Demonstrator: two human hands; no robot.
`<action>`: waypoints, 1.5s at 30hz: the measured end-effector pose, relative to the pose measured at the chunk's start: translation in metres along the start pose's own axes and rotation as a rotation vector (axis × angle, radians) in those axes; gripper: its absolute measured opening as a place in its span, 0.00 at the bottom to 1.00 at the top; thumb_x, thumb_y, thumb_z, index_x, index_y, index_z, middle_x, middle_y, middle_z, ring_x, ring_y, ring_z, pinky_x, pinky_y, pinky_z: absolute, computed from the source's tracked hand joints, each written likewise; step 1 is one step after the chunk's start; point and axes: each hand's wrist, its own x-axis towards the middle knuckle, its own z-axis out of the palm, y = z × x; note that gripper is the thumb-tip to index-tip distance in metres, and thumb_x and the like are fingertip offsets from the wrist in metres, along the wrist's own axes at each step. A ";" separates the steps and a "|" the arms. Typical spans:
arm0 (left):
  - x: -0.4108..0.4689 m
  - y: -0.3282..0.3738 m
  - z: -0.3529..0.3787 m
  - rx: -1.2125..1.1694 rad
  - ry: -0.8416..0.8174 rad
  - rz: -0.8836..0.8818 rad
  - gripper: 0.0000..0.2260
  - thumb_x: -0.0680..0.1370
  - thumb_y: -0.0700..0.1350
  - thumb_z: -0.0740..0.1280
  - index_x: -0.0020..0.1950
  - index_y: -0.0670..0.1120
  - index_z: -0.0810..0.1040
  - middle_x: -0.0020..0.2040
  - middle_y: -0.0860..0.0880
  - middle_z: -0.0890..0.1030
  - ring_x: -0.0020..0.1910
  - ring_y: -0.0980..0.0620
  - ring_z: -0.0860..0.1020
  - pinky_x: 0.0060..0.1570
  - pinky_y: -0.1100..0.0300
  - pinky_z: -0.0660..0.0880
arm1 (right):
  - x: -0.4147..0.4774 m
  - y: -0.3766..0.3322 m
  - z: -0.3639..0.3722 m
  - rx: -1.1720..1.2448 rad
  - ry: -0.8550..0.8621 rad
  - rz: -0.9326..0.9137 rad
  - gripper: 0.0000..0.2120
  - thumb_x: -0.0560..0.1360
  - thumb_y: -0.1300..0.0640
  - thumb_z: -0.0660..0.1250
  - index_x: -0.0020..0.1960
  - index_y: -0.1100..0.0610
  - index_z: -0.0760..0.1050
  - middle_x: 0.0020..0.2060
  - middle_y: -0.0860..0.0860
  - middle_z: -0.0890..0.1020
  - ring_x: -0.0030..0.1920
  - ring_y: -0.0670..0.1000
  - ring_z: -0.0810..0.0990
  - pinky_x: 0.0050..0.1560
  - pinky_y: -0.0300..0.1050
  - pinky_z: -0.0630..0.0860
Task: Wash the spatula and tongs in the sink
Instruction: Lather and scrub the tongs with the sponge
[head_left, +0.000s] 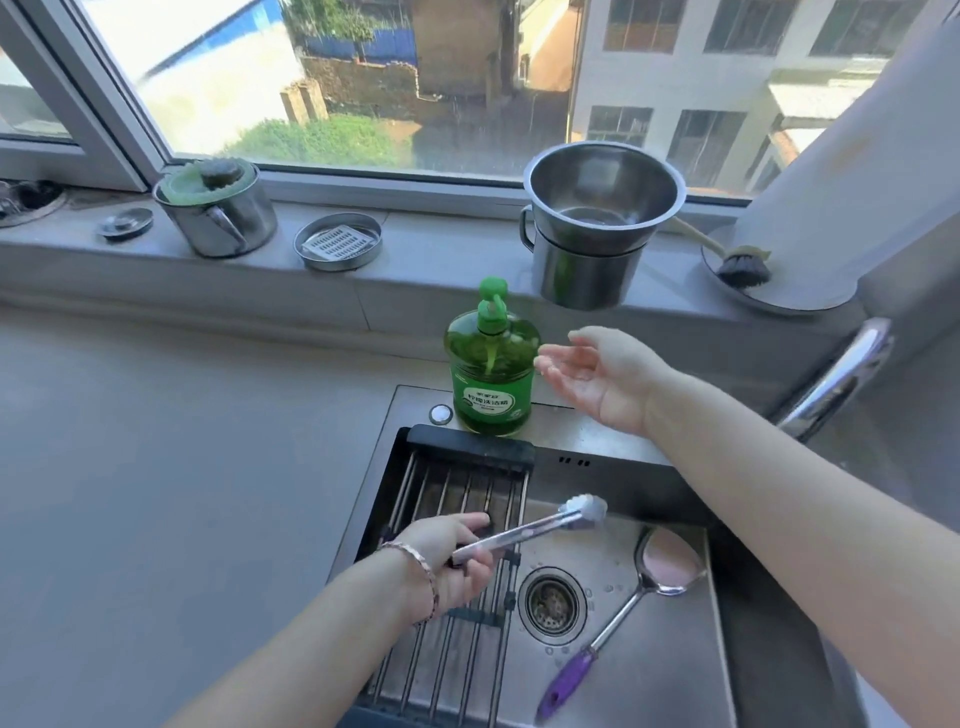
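Left grip (447, 553) holds the tongs (540, 530) over the sink (618, 454), right grip (597, 374) open, palm up, by the soap (491, 379); the spatula (618, 618) lies inside it. I fear a soapy hold could let the tongs slip.

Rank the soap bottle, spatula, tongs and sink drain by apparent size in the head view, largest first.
1. soap bottle
2. spatula, longer but slimmer
3. tongs, partly hidden in the left hand
4. sink drain
Top two unsure: the spatula lies nearer.
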 end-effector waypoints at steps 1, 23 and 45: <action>-0.002 -0.007 0.001 -0.128 -0.096 -0.111 0.13 0.79 0.32 0.49 0.56 0.37 0.70 0.33 0.39 0.75 0.16 0.56 0.67 0.14 0.70 0.64 | -0.015 0.010 -0.011 0.005 0.024 -0.061 0.17 0.81 0.58 0.54 0.42 0.68 0.75 0.37 0.59 0.79 0.33 0.51 0.80 0.28 0.36 0.79; -0.054 -0.069 0.049 0.390 -0.321 0.127 0.20 0.80 0.41 0.50 0.30 0.46 0.70 0.17 0.52 0.64 0.13 0.60 0.57 0.18 0.79 0.54 | -0.107 0.154 -0.101 -1.726 -0.261 -1.040 0.41 0.76 0.33 0.43 0.73 0.66 0.57 0.73 0.59 0.60 0.75 0.53 0.53 0.73 0.49 0.50; -0.066 -0.062 0.045 0.516 -0.304 0.231 0.16 0.78 0.35 0.48 0.39 0.43 0.72 0.17 0.52 0.64 0.14 0.59 0.59 0.17 0.75 0.56 | -0.113 0.154 -0.101 -1.685 -0.107 -1.125 0.39 0.77 0.35 0.45 0.71 0.67 0.59 0.71 0.63 0.63 0.74 0.56 0.55 0.74 0.48 0.50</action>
